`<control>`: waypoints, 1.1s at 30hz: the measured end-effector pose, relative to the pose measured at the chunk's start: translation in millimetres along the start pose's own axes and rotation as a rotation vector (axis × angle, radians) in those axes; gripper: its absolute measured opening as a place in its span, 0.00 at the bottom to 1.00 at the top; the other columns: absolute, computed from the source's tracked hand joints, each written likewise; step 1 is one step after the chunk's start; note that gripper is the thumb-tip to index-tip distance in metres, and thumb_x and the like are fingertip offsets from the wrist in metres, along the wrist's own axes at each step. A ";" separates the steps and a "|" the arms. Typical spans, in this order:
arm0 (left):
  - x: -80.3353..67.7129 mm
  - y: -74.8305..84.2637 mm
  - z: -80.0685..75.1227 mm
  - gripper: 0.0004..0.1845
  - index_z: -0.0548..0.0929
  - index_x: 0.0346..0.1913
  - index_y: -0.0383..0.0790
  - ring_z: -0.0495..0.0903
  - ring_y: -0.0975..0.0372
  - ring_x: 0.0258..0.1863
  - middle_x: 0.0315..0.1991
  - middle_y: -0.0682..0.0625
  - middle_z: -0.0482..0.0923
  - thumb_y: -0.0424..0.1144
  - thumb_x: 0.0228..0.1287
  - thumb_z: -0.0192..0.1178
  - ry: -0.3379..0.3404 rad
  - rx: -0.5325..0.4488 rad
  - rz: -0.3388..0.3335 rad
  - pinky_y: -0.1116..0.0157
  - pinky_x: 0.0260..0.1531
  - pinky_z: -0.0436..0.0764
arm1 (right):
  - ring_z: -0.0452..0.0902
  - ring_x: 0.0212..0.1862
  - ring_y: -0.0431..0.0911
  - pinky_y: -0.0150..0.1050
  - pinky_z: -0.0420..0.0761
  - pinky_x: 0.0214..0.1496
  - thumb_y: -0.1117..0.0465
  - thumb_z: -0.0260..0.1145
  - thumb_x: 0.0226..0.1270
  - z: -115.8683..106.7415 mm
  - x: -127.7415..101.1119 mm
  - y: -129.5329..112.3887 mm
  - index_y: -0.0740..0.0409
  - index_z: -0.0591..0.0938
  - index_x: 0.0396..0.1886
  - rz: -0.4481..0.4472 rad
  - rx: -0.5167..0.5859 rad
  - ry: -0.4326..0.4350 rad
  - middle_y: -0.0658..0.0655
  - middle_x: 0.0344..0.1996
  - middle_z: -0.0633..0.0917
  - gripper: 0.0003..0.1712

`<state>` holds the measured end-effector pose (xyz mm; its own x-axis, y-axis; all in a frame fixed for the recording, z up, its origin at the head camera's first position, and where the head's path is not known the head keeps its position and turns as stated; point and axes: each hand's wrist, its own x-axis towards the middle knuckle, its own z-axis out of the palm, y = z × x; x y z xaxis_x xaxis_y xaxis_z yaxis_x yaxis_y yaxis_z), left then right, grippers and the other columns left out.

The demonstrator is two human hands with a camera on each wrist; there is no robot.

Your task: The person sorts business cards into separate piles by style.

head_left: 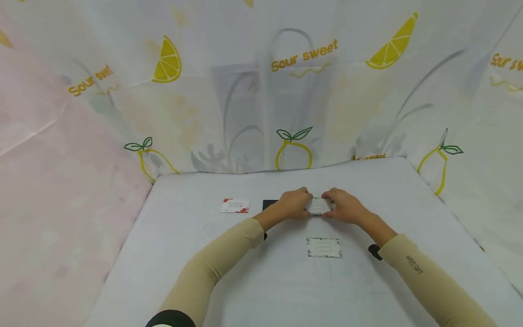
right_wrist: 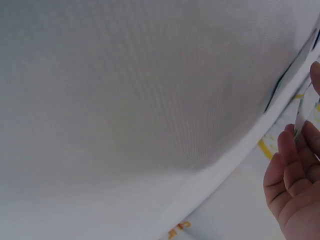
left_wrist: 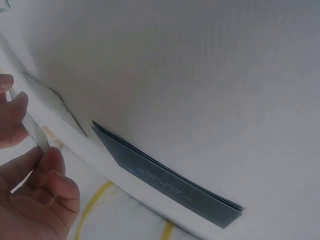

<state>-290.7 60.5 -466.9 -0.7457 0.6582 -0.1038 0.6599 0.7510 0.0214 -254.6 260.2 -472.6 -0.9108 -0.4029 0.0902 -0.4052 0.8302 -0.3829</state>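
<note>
Both hands meet over the middle of the white table (head_left: 196,254) and pinch one small white card (head_left: 318,205) between them. My left hand (head_left: 305,207) holds its left end and my right hand (head_left: 329,204) its right end. In the left wrist view the card (left_wrist: 36,131) shows edge-on between the thumb and fingers of the left hand (left_wrist: 34,145). The right wrist view catches the right hand (right_wrist: 300,150) at the frame's right edge, with the card's edge (right_wrist: 303,111) above its fingers. Whether it is one card or a thin stack I cannot tell.
A second white card with a patterned border (head_left: 324,247) lies flat nearer to me. A dark stack of cards (head_left: 269,204) (left_wrist: 165,175) sits just left of the left hand, and a card with red flowers (head_left: 235,205) further left. A lemon-print curtain (head_left: 286,91) backs the table.
</note>
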 end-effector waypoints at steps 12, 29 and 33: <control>8.3 -5.7 7.1 0.31 0.78 0.63 0.44 0.77 0.63 0.47 0.55 0.50 0.77 0.54 0.60 0.68 -0.117 -0.048 -0.041 0.62 0.48 0.79 | 0.75 0.50 0.55 0.52 0.76 0.53 0.54 0.77 0.54 11.9 11.3 -0.3 0.65 0.83 0.53 0.018 -0.030 -0.071 0.63 0.49 0.79 0.29; 11.7 -10.3 5.5 0.31 0.79 0.62 0.43 0.73 0.64 0.42 0.51 0.50 0.75 0.56 0.60 0.68 -0.145 -0.098 -0.048 0.65 0.44 0.76 | 0.77 0.47 0.52 0.50 0.77 0.53 0.60 0.79 0.52 4.0 12.7 10.2 0.69 0.80 0.55 0.055 0.076 -0.127 0.62 0.46 0.81 0.32; 11.7 -11.3 4.6 0.29 0.81 0.58 0.41 0.72 0.64 0.39 0.46 0.51 0.75 0.55 0.59 0.69 -0.137 -0.099 -0.051 0.67 0.39 0.74 | 0.78 0.49 0.54 0.51 0.77 0.55 0.61 0.78 0.53 3.3 12.9 11.6 0.70 0.80 0.55 0.047 0.096 -0.132 0.62 0.46 0.81 0.31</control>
<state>-306.4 59.5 -473.0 -0.7537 0.6110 -0.2419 0.6045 0.7891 0.1096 -270.8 263.3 -478.9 -0.9075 -0.4173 -0.0491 -0.3476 0.8112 -0.4702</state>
